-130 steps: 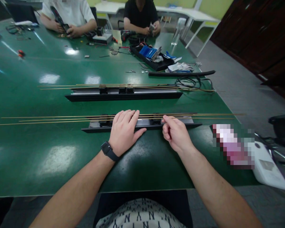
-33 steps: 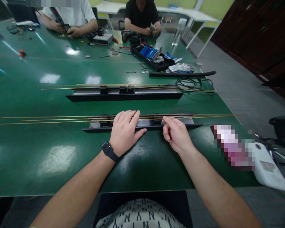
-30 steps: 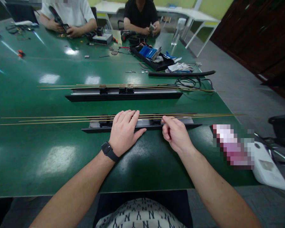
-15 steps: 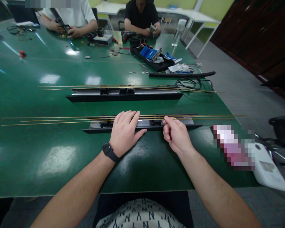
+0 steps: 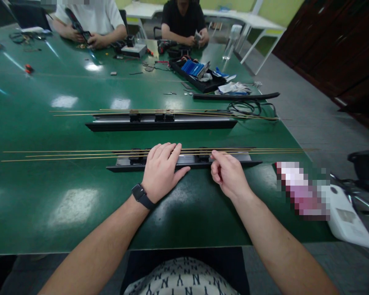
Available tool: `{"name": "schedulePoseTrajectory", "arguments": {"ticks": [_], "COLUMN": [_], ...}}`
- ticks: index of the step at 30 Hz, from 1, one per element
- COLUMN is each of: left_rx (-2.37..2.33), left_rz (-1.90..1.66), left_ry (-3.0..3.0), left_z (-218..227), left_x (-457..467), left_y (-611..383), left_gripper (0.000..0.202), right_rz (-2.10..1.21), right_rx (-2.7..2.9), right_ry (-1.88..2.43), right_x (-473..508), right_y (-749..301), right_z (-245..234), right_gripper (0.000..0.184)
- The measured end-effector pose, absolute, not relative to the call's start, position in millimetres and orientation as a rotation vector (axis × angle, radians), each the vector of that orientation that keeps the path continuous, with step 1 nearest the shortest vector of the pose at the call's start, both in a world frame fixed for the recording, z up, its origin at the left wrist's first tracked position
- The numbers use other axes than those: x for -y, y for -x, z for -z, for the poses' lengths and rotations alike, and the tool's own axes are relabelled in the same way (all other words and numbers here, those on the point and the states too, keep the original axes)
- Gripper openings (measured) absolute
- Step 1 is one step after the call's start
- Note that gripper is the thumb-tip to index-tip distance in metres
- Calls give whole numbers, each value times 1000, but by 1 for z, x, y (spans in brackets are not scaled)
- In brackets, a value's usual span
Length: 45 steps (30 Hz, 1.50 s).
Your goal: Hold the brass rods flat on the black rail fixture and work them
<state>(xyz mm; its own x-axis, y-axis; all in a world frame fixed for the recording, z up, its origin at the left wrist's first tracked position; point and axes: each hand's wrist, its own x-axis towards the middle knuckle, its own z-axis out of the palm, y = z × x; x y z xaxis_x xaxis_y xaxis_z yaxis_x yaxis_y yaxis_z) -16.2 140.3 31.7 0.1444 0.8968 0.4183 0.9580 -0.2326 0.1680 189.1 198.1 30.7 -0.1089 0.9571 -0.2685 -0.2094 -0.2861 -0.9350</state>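
A long black rail (image 5: pixel 242 159) lies across the green table (image 5: pixel 80 205) in front of me, with three thin brass rods (image 5: pixel 64 155) running along its top and sticking out far on both sides. My left hand (image 5: pixel 161 170), with a dark watch on its wrist, lies flat and open on the middle of the rail, fingers on the rods. My right hand (image 5: pixel 229 174) is closed in a pinch on the nearest brass rod, just right of the left hand.
A second black rail (image 5: pixel 161 123) with brass rods lies farther back. Beyond it are a black strip (image 5: pixel 236 96), a coiled cable (image 5: pixel 249 107), a tray of blue parts (image 5: pixel 197 73) and two seated people. A white device (image 5: pixel 347 217) sits at the right edge.
Both hands stay where they were on the rail. The nearest brass rod's left end has shifted slightly to the right since the oldest frame.
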Motion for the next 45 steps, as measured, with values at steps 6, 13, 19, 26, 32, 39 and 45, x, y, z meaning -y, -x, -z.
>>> {"name": "schedulePoseTrajectory", "arguments": {"ticks": [6,13,19,26,32,39,45], "left_rx": [1855,1838,1853,1853,1857,1857,1844], "left_rz": [663,687,697,699,701,707,690], "left_ry": [2261,2265,2270,2268,2263,2272,2274], "left_z": [-31,-29,-31,-30,-29,-29,-31], "left_x": [-140,-141,-141,-142,-142,-141,-141], "left_y": [16,17,16,16,17,17,16], "left_gripper": [61,61,62,61,61,60,61], "right_rz": [-1568,-1558,-1558,-1566,-1600,-1592,-1569], "right_rx": [936,890,891,919,964,910,886], "right_ry": [1194,1187,1175,1195,1190,1177,1173], "right_x": [-198,-199,-198,-198,-198,-198,-198], "right_y": [-189,-189,-188,-189,-190,-188,-188], "right_z": [-31,-28,-29,-30,-31,-32,-31], "right_gripper": [29,29,27,27,29,30,27]}}
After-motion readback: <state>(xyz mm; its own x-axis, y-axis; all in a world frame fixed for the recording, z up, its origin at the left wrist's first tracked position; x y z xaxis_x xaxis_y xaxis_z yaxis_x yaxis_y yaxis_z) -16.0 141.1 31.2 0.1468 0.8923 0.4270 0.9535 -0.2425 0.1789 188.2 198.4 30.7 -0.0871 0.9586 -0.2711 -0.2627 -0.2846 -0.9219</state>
